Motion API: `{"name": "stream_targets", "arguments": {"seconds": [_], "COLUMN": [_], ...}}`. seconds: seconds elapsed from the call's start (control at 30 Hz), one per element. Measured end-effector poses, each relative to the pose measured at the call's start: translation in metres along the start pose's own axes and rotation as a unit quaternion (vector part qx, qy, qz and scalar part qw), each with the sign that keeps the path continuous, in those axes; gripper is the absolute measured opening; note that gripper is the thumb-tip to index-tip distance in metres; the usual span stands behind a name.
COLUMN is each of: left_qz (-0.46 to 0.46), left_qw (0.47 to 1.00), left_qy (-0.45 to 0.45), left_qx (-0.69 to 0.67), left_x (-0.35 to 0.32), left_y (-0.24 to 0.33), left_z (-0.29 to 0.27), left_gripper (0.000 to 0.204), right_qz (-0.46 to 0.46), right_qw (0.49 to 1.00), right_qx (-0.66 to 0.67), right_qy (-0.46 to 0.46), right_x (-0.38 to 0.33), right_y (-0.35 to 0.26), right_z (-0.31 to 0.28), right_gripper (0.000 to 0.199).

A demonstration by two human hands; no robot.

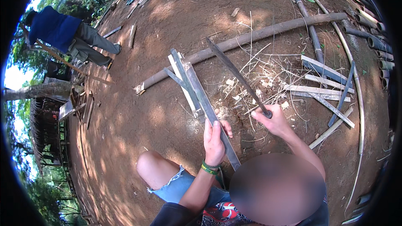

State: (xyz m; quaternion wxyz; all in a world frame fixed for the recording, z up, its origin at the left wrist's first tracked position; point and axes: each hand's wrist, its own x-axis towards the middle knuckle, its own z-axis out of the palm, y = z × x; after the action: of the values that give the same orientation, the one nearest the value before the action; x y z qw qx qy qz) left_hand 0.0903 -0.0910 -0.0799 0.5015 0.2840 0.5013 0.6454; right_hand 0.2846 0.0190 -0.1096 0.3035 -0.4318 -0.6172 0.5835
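My left hand (215, 143) is closed around a long split bamboo strip (204, 101), with the thumb on top and fingertips showing past its right edge. The strip slants from beside my lap up toward a round pole on the ground. In my right hand (274, 120) is the handle of a machete (234, 72). Its dark blade points up and to the left, apart from the strip. Several shorter bamboo slats (184, 84) lie just left of the held strip, close to the pole (247, 37).
Pale shavings (247, 88) and thin fibres litter the dirt below the blade. More split slats (328, 88) lie to the right, beside long poles (349, 50). Cut bamboo tubes (377, 46) are piled at the right edge. Another person (69, 33) stands at the far left with a long wooden handle.
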Motion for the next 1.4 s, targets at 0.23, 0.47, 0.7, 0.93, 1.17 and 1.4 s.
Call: {"name": "stream_targets", "arguments": {"seconds": [0.23, 0.47, 0.7, 0.93, 1.17, 1.4], "left_qz": [0.139, 0.084, -0.027, -0.254, -0.227, -0.182], "left_qw": [0.971, 0.979, 0.992, 0.927, 0.929, 0.972], "left_qy": [0.160, 0.122, -0.120, -0.187, -0.247, -0.119], "left_qx": [-0.113, -0.141, 0.002, -0.203, 0.155, 0.088], "left_x": [0.045, 0.011, -0.020, -0.032, -0.034, -0.034], "left_y": [0.009, 0.006, 0.013, 0.036, 0.054, 0.030], "left_z": [0.006, 0.050, 0.031, -0.058, 0.014, 0.043], "left_gripper": [0.034, 0.024, 0.058, 0.066, 0.079, 0.074], "right_qz": [0.113, 0.173, 0.102, 0.035, -0.018, -0.009], "right_qw": [0.985, 0.910, 0.815, 0.867, 0.918, 0.982], "right_qx": [0.127, 0.375, 0.562, 0.484, 0.380, 0.117], "right_qy": [-0.018, 0.045, 0.099, 0.116, 0.115, 0.147], "right_x": [-0.043, -0.019, 0.021, 0.034, 0.045, 0.044], "right_y": [0.001, -0.004, -0.022, -0.045, -0.044, -0.026], "right_z": [0.016, 0.039, 0.002, -0.040, -0.034, -0.029], "right_gripper": [0.022, 0.026, 0.025, 0.019, 0.020, 0.028]}}
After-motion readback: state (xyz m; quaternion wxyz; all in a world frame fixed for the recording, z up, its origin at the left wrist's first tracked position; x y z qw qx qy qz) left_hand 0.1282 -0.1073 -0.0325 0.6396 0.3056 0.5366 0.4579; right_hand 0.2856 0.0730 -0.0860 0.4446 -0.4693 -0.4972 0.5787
